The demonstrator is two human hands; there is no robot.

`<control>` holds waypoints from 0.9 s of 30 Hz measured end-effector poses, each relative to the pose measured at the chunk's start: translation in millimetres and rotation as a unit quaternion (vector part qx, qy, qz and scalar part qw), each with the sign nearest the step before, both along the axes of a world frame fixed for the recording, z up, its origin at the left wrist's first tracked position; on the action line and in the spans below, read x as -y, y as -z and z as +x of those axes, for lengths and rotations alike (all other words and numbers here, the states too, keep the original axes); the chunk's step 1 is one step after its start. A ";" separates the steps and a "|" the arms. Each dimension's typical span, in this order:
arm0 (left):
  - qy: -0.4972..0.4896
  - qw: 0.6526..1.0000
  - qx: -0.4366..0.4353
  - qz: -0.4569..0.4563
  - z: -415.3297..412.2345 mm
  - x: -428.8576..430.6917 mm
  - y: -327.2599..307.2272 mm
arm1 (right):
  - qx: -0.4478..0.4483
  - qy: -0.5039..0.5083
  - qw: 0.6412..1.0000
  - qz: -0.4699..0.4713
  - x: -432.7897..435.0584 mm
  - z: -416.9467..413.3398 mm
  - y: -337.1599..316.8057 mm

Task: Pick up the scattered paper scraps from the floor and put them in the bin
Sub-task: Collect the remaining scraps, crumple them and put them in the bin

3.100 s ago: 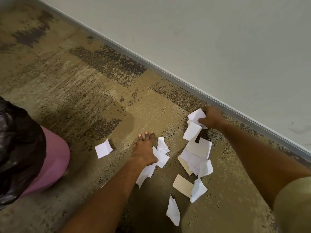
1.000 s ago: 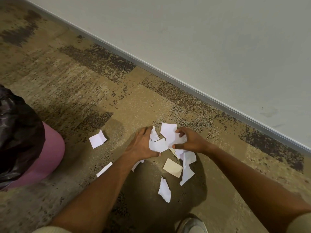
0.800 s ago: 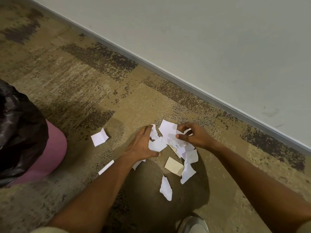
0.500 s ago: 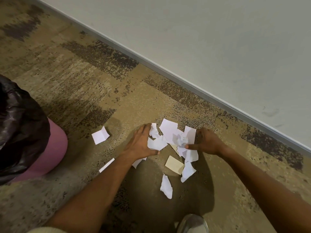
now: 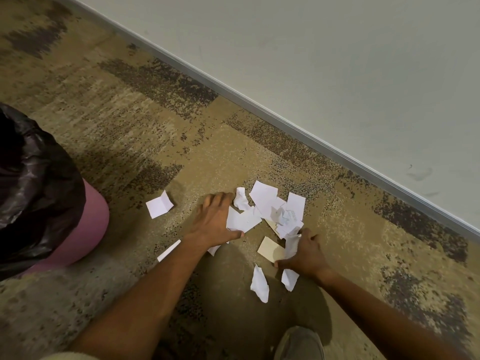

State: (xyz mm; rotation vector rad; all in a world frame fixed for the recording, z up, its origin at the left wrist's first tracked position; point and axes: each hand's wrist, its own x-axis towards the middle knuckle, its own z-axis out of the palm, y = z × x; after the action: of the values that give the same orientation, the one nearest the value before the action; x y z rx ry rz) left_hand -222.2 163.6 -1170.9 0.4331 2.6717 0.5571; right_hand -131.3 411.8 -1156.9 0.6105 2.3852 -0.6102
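Paper scraps (image 5: 275,211) lie in a loose pile on the patterned carpet floor (image 5: 130,131), close to the grey baseboard (image 5: 285,123) under the pale wall (image 5: 337,61). Your left hand (image 5: 214,222) rests palm down at the left edge of the pile, fingers spread flat over a white scrap and gripping nothing. Your right hand (image 5: 305,253) sits at the pile's near right corner, fingers curled and pinching a crumpled white scrap (image 5: 291,245) that hangs on below the palm; its thumb presses the edge of a beige card (image 5: 270,249) lying flat just beside it. One torn white piece (image 5: 259,284) lies apart from the pile, nearer to you, between your two forearms. A folded white square (image 5: 159,207) sits alone to the left of your left hand, and a thin white strip (image 5: 168,250) shows just beside your left forearm. The bin (image 5: 85,229), pink and lined with a black bag (image 5: 33,183), stands at the left edge of view, well apart from the pile. The toe of your grey shoe (image 5: 298,344) shows at the bottom edge.
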 end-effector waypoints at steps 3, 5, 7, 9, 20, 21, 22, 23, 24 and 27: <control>0.012 1.000 -0.011 -0.015 0.6 2.3 -3.8 | -0.042 0.022 0.999 0.000 11.6 0.9 5.0; 0.019 1.000 -0.010 -0.014 1.7 3.0 -6.6 | -0.064 0.013 0.998 -0.007 20.8 -0.1 8.3; 0.037 0.999 -0.020 -0.025 4.2 2.2 -11.2 | -0.084 0.004 0.996 -0.021 31.6 -2.5 10.0; 0.072 0.996 -0.031 -0.042 8.7 -0.3 -18.3 | -0.102 -0.012 0.994 -0.033 40.4 -7.6 10.1; 0.279 0.940 -0.194 0.020 51.2 -9.8 -13.5 | -0.164 -0.001 0.965 -0.202 40.1 -47.6 -2.6; 0.313 0.931 -0.188 0.012 56.5 -13.0 -9.1 | -0.179 0.005 0.963 -0.202 36.7 -49.3 -4.0; 0.344 0.922 -0.176 0.000 62.7 -17.2 -4.8 | -0.191 0.011 0.961 -0.199 33.4 -50.2 -5.3; 0.372 0.914 -0.162 -0.013 69.2 -21.9 -0.6 | -0.200 0.016 0.960 -0.193 30.6 -50.9 -6.6; 0.397 0.905 -0.148 -0.023 75.7 -27.1 3.0 | -0.208 0.020 0.959 -0.189 27.7 -51.0 -7.2; 0.457 0.879 -0.125 -0.061 91.4 -40.0 9.8 | -0.210 0.023 0.960 -0.185 20.4 -47.9 -3.9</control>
State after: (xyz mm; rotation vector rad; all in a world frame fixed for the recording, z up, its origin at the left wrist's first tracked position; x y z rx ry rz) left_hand -130.8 203.6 -1180.7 1.6755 2.3020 0.0309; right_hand -179.1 391.4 -1153.0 0.3982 2.5402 -1.2794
